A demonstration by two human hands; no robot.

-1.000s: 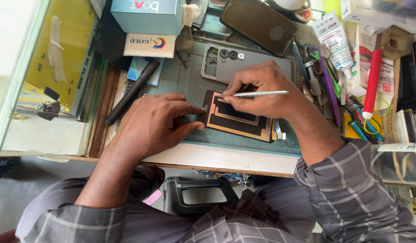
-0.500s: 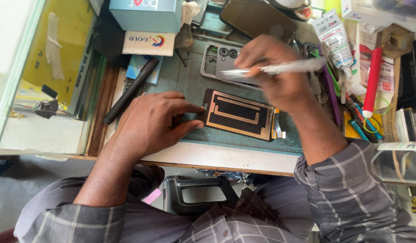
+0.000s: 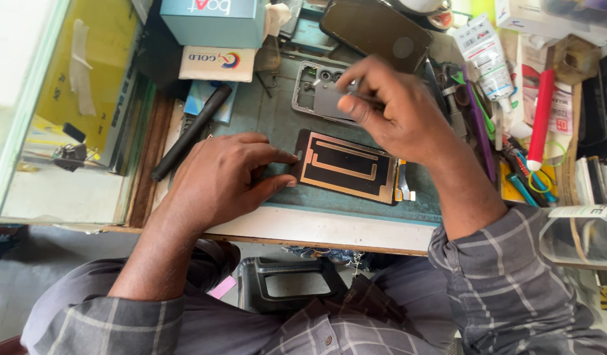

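We see the copper-backed display panel (image 3: 346, 167) lying flat on the green mat (image 3: 277, 118) of the table (image 3: 323, 230), its left short edge right under the fingers (image 3: 277, 158) of the left hand (image 3: 221, 177). That hand rests palm-down, wrist toward the body, forefinger and thumb closing on the panel's left edge and touching it; the other fingers curl loosely behind.

Just beyond the panel's far edge lies the grey phone frame (image 3: 320, 98), camera holes showing at its left end. The right hand (image 3: 399, 118) hovers over this frame, forearm angled in from the lower right, knuckles up. Its fingers (image 3: 353, 105) are bunched together at the tips above the frame's middle; we cannot tell whether they pinch anything, since the tips are blurred.

A black rod-shaped tool (image 3: 188, 135) lies to the left of the left fingers, well apart from the panel. A dark phone (image 3: 376, 29) sits beyond the right fingers, and a red-handled tool (image 3: 540, 115) stands off to their right.
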